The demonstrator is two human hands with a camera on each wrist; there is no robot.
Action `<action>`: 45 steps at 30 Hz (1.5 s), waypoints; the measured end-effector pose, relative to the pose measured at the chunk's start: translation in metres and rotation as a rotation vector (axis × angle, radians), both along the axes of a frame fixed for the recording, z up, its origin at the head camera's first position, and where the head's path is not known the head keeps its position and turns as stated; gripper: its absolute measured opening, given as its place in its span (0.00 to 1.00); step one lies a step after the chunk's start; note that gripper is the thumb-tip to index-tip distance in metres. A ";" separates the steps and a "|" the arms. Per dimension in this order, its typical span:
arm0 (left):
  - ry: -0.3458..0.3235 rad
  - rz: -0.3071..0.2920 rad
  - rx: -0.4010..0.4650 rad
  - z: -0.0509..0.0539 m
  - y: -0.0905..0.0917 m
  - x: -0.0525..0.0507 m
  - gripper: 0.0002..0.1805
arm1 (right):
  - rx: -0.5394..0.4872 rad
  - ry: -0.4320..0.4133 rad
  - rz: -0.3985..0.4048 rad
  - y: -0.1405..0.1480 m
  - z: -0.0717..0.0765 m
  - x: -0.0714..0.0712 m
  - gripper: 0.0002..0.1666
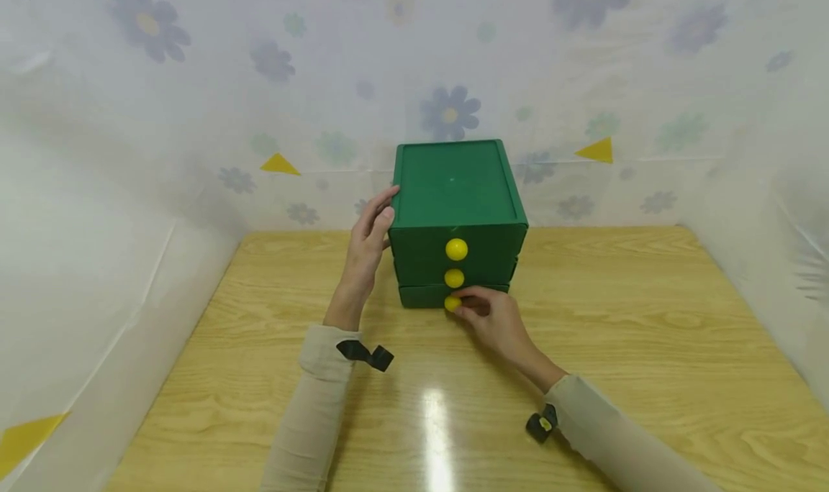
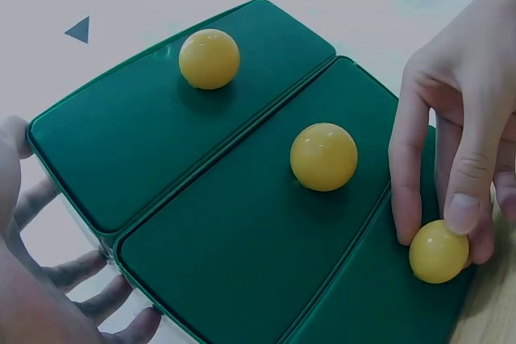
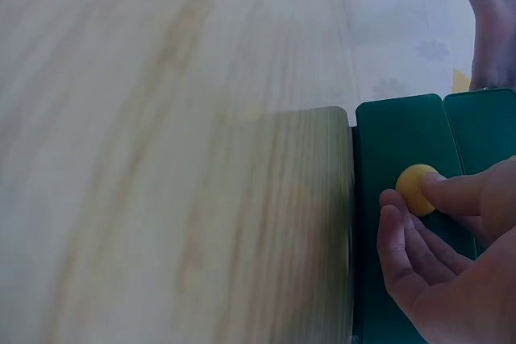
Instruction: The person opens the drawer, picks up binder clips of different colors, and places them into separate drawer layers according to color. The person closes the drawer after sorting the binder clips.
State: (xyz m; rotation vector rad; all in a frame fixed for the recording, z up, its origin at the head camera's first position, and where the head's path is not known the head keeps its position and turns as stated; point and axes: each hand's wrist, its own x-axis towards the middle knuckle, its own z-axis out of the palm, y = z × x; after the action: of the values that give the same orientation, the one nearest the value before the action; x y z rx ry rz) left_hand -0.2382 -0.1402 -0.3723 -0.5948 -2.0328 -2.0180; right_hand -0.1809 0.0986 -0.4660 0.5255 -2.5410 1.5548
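A green drawer box [image 1: 453, 183] stands on the table, with three drawer fronts stacked one above another. Each front carries a round yellow knob; the top knob [image 1: 456, 249] and the middle knob [image 1: 455, 278] are untouched. My right hand [image 1: 499, 323] pinches the bottom knob [image 2: 439, 252] between thumb and fingers. My left hand [image 1: 368, 251] rests along the box's left side, its fingers fairly straight against the wall. In the left wrist view the three drawer fronts look closed. The right wrist view shows the bottom drawer front [image 3: 395, 130] near the tabletop.
The wooden table [image 1: 259, 406] spreads around the box. Behind it hangs a pale flowered curtain [image 1: 363, 60], with yellow triangles [image 1: 599, 151] on it. Pale sheets also border the left and right sides.
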 end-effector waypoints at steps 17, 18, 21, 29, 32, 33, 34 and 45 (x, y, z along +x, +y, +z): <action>0.009 -0.016 0.008 0.000 -0.001 -0.001 0.25 | 0.013 0.011 -0.014 -0.003 0.003 -0.002 0.12; 0.008 -0.015 0.010 0.000 -0.001 -0.001 0.25 | 0.019 0.012 -0.014 -0.002 0.003 -0.002 0.12; 0.010 -0.016 0.013 0.000 0.001 -0.001 0.25 | 0.032 0.012 -0.015 -0.001 0.005 -0.002 0.12; -0.001 -0.017 0.001 0.001 0.003 0.000 0.26 | 0.022 0.002 -0.017 0.001 0.006 -0.003 0.12; -0.002 -0.014 -0.001 0.002 0.004 -0.001 0.25 | 0.016 0.003 -0.016 0.001 0.006 -0.004 0.12; -0.002 -0.013 -0.001 0.002 0.004 -0.001 0.25 | 0.015 0.003 -0.016 0.001 0.005 -0.004 0.12; 0.001 -0.014 0.001 0.002 0.004 -0.001 0.25 | 0.015 -0.002 -0.016 0.001 0.005 -0.004 0.12; -0.042 -0.062 -0.007 -0.002 -0.009 0.001 0.26 | -0.021 -0.027 0.083 0.020 0.006 0.009 0.18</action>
State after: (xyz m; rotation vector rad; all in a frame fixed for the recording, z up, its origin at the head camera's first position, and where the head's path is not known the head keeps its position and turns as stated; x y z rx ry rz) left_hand -0.2369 -0.1496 -0.3742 -0.6291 -2.0703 -2.0761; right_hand -0.1721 0.1182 -0.4598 0.6189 -2.5497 1.6249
